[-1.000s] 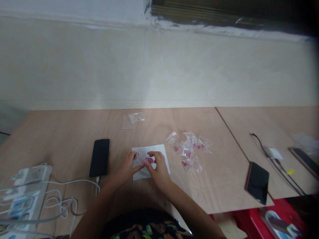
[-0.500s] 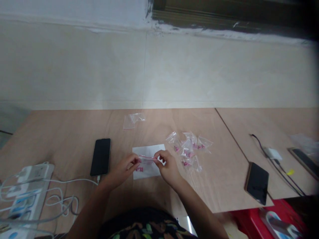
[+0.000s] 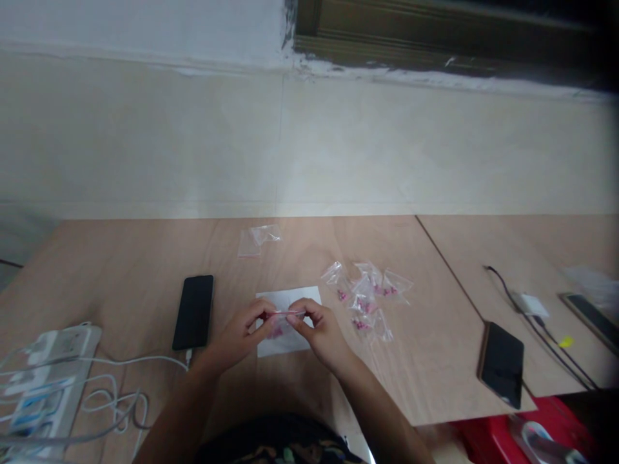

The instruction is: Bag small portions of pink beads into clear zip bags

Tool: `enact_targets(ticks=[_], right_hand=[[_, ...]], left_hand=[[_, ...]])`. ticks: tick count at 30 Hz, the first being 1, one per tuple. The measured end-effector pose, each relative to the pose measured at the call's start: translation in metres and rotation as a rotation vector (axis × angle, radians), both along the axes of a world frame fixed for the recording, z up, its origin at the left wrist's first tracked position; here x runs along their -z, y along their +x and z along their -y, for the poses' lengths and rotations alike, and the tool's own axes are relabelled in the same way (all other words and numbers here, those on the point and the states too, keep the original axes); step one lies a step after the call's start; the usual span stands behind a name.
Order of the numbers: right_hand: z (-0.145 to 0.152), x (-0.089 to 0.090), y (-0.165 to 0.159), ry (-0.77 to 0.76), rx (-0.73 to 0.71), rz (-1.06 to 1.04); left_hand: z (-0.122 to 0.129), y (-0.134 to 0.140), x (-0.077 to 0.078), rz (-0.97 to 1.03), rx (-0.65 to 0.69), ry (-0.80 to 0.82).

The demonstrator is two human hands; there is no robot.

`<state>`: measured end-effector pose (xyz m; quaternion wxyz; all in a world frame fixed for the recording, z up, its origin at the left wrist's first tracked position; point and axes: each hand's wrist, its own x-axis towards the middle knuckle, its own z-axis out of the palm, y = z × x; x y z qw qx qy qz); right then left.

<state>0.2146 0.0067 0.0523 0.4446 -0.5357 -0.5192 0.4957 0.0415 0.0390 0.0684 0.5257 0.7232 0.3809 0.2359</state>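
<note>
Between my two hands is a small clear zip bag (image 3: 281, 315) with a pinkish-red strip along its top edge. My left hand (image 3: 249, 327) pinches the left end of that edge, and my right hand (image 3: 313, 327) pinches it further right, thumbs close together. Small pink pieces (image 3: 275, 332) show just below the edge; whether they lie inside the bag or on the paper behind I cannot tell. Under the hands lies a white sheet of paper (image 3: 290, 347). To the right of it sit several clear bags (image 3: 363, 296) with small pink pieces inside.
Flat clear bags (image 3: 249, 243) lie further back. A black phone (image 3: 193, 312) on a white cable is at left, beside a white power strip (image 3: 72, 374). Another phone (image 3: 501, 364), a white adapter (image 3: 533, 305) and a dark cable are at right. Below the table edge stands a red stool (image 3: 488, 438).
My hands have drawn closer together along the bag's top edge, the right thumb sliding inward. The view has tilted slightly, so the table appears lower.
</note>
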Motion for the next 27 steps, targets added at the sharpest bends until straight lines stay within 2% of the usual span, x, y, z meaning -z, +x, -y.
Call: enact_targets(ticks=[3,6,10,15,20,23,27], right_hand=[[-0.001,0.000,-0.003,0.005,-0.006,-0.047],[-0.003,0.000,-0.004,-0.014,-0.022,-0.075],[-0.005,0.003,-0.002,-0.115,-0.063,-0.245],[-0.008,0.011,0.004,-0.168,0.015,-0.310],[-0.011,0.023,0.005,-0.322,0.061,-0.420],[-0.010,0.032,0.004,-0.306,0.094,-0.413],[-0.007,0.041,0.002,-0.203,0.095,-0.324]], left_hand=[[0.004,0.006,0.002,-0.018,0.061,-0.092],[0.005,0.010,0.007,-0.037,0.044,-0.081],[0.001,0.007,0.013,-0.033,0.028,-0.088],[-0.004,-0.004,0.015,-0.043,-0.021,-0.129],[-0.006,-0.009,0.016,-0.032,-0.052,-0.160],[-0.004,-0.010,0.019,-0.073,-0.072,-0.148],[0.000,-0.006,0.020,-0.156,-0.119,-0.042]])
